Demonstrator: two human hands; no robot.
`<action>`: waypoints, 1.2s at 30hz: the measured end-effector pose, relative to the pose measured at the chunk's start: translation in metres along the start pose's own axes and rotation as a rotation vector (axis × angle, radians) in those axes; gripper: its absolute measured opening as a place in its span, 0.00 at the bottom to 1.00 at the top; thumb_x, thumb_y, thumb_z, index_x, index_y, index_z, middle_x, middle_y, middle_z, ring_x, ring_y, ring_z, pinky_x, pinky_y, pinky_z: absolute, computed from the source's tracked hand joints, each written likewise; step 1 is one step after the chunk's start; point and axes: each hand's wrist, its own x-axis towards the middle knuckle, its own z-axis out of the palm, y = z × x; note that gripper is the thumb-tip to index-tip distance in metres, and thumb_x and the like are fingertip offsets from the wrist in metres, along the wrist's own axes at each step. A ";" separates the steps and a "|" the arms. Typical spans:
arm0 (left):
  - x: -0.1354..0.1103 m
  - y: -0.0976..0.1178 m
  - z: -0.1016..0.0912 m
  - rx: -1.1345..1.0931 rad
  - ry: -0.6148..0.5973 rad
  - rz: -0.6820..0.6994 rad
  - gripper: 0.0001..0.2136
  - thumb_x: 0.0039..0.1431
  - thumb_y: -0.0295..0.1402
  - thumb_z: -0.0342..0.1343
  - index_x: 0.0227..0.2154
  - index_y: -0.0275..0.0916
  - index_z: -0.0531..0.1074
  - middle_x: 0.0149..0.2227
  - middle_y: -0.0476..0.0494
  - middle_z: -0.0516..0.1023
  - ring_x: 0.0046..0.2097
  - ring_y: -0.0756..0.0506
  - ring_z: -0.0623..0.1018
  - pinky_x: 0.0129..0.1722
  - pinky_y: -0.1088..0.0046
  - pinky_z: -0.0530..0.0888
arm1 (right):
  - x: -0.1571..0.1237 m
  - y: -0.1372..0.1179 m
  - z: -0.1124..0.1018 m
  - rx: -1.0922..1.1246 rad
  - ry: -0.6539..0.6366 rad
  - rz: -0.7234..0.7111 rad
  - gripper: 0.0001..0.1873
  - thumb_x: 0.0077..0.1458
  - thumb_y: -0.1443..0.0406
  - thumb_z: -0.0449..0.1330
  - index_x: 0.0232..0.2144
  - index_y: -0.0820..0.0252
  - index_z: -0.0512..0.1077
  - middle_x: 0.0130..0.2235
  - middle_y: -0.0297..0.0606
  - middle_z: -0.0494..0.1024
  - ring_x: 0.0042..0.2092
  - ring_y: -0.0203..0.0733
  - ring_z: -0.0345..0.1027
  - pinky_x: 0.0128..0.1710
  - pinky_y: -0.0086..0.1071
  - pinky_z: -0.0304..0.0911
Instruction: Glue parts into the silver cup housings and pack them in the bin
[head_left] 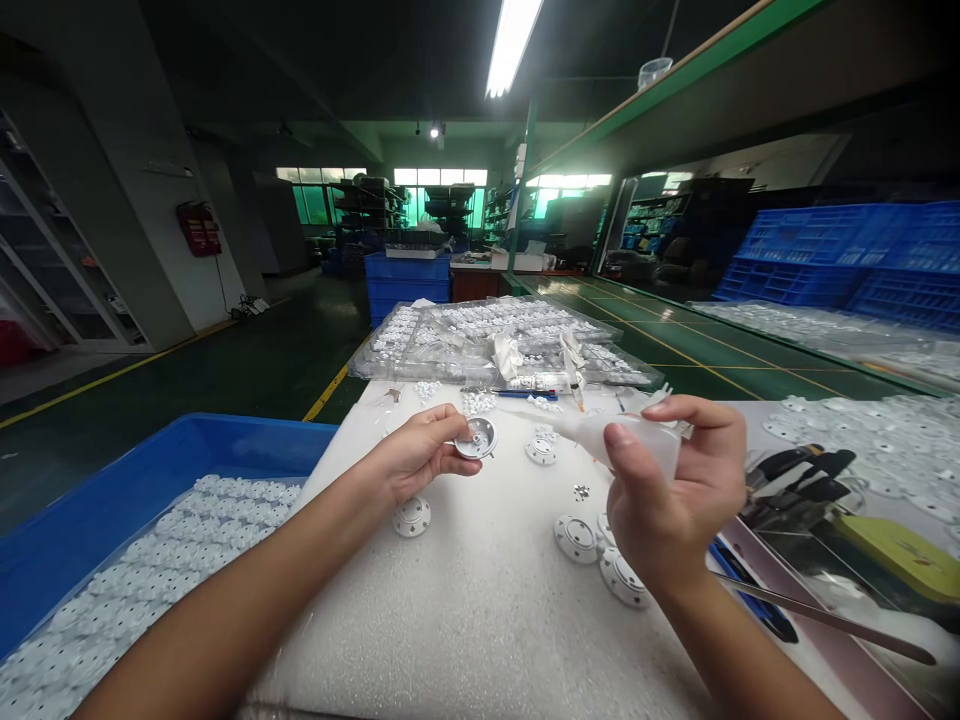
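Note:
My left hand [431,452] pinches a round white flanged part [478,438] by its edge, its hollow side tilted up towards me. In my right hand [671,490] is a translucent white squeeze bottle [641,440], tipped over with its narrow tip pointing left. The bottle and the part are apart. Under my left wrist lies another round white part [412,517]. A further one [540,450] sits between the hands, and several, such as this disc [576,539], lie beside my right wrist. Tiny metal pieces [581,492] are scattered close by.
Clear trays of small white parts [517,325] are stacked at the table's far end. To the left, a blue bin [247,430] contains rows of white parts. Right of the table are black-handled tools [806,480], a yellow-green box [900,555] and a metal tool [832,620].

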 end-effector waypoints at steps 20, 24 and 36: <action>-0.004 0.000 0.007 0.044 0.001 -0.025 0.09 0.49 0.21 0.56 0.23 0.36 0.61 0.26 0.48 0.71 0.25 0.52 0.74 0.26 0.77 0.77 | -0.006 0.002 0.009 -0.014 -0.168 -0.080 0.11 0.53 0.67 0.59 0.35 0.55 0.58 0.29 0.29 0.57 0.21 0.28 0.51 0.17 0.28 0.47; -0.004 -0.001 0.008 0.041 0.002 -0.019 0.09 0.49 0.21 0.56 0.23 0.36 0.61 0.26 0.49 0.70 0.25 0.52 0.74 0.26 0.77 0.78 | -0.006 0.002 0.009 -0.011 -0.175 -0.077 0.11 0.53 0.66 0.59 0.34 0.55 0.58 0.28 0.29 0.57 0.21 0.29 0.51 0.17 0.29 0.47; -0.003 -0.001 0.008 0.067 -0.005 -0.006 0.09 0.49 0.22 0.57 0.23 0.36 0.61 0.26 0.49 0.70 0.26 0.52 0.74 0.27 0.76 0.77 | -0.008 0.004 0.009 -0.131 -0.151 -0.199 0.12 0.53 0.66 0.59 0.34 0.56 0.58 0.33 0.33 0.57 0.28 0.32 0.53 0.23 0.29 0.51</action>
